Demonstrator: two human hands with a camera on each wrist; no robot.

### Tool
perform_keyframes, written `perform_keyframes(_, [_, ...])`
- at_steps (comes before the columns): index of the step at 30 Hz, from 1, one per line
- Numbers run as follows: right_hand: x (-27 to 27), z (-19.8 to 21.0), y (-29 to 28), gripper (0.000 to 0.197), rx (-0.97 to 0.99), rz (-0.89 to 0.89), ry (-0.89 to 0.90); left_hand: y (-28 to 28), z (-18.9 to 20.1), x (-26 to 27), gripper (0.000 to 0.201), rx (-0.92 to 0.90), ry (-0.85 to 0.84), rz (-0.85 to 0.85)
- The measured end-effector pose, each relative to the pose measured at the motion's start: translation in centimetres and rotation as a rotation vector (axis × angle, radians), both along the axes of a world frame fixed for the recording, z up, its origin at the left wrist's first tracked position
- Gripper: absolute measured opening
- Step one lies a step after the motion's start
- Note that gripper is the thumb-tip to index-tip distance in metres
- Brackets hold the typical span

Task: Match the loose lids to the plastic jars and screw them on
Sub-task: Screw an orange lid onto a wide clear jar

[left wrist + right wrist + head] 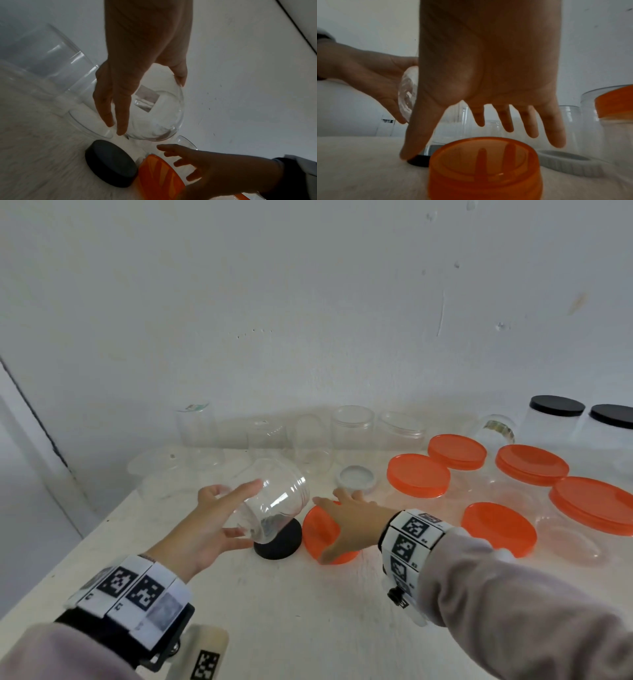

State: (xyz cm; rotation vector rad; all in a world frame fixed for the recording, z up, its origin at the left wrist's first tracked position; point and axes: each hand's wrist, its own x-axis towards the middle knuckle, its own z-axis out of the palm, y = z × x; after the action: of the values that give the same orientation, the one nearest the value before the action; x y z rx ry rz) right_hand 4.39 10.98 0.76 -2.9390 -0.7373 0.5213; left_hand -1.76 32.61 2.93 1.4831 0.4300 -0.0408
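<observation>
Though held — jar [274, 503] mouth up-right

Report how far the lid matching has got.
Done: two black-lidded jars at far right and several orange-lidded jars look capped. In hand: the left hand holds a tilted clear jar, lidless; the right hand hovers open over a loose orange lid. Left: a black lid, a white lid and the open jars at the back.

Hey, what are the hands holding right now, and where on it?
The left hand holds a clear plastic jar tilted, by its base end. The right hand holds nothing, its fingers spread over a loose orange lid.
</observation>
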Motion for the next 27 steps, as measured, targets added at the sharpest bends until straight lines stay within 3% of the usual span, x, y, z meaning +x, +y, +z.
perform_keyframes(3, [-0.1, -0.4, 0.7, 0.112, -0.032, -0.002, 0.03, 0.6, -0.5, -0.1, 0.119, 0.009, 0.02, -0.027])
perform_keyframes(5, [-0.2, -0.7, 1.0, 0.114, -0.045, -0.005, 0.03, 0.8, -0.8, -0.2, 0.115, 0.016, 0.029, -0.046])
perform_keyframes(9, [-0.1, -1.0, 1.3, 0.111, -0.032, -0.032, -0.001, 0.9, -0.9, -0.1, 0.109, 0.038, 0.026, -0.125])
perform_keyframes(15, [0.5, -0.4, -0.3, 0.109, 0.031, -0.121, -0.022, 0.7, -1.1, -0.2, 0.118, 0.147, -0.039, -0.204])
perform_keyframes(23, [0.7, 4.1, -6.0, 0.094, 0.381, -0.362, 0.094, -0.8, -1.4, 0.3, 0.115, 0.406, -0.04, -0.373])
perform_keyframes(27, [0.3, 5.2, -7.4, 0.094, 0.502, -0.43, 0.136, -2.5, -1.9, 0.8, 0.093, 0.458, -0.041, -0.44])
